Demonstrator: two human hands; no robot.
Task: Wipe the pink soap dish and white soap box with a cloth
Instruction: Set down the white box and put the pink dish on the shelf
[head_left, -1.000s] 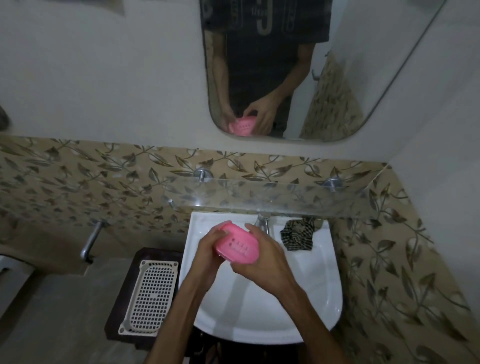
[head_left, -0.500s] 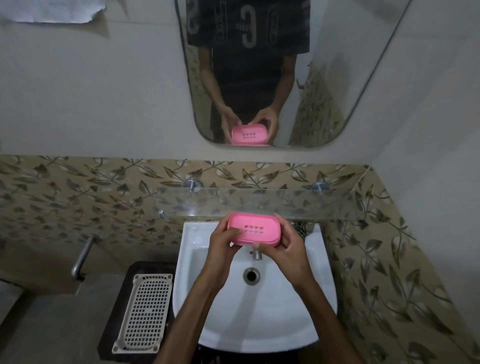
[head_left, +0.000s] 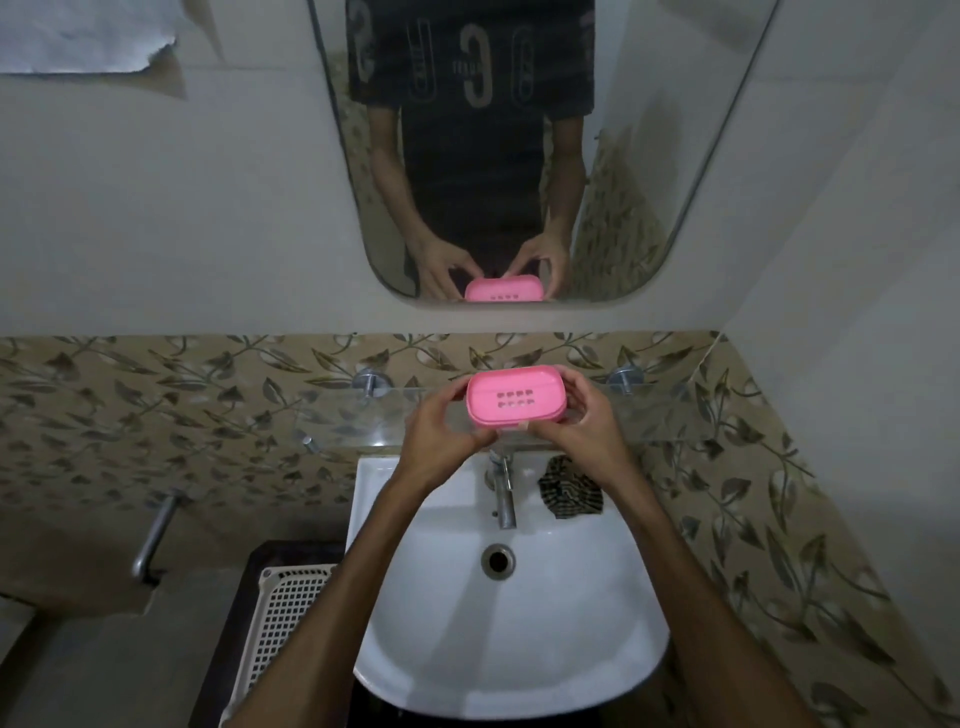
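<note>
Above the glass shelf (head_left: 374, 423), at the wall, the pink soap dish (head_left: 514, 398) is held level between both hands. The left hand (head_left: 441, 434) grips its left end and the right hand (head_left: 592, 423) its right end, fingers curled around the rim and thumbs at the near edge. The dish is a rounded oblong with two short rows of drain slots in its floor, hollow side up, its long axis running left to right along the shelf; whether it touches the glass cannot be told. Below it stands the tap (head_left: 503, 493) over the white sink (head_left: 597, 623), and a dark patterned cloth (head_left: 570, 493) lies bunched on the sink's back right ledge. A white mesh tray (head_left: 283, 618) sits left of the sink. The mirror (head_left: 675, 156) above repeats the dish and hands.
</note>
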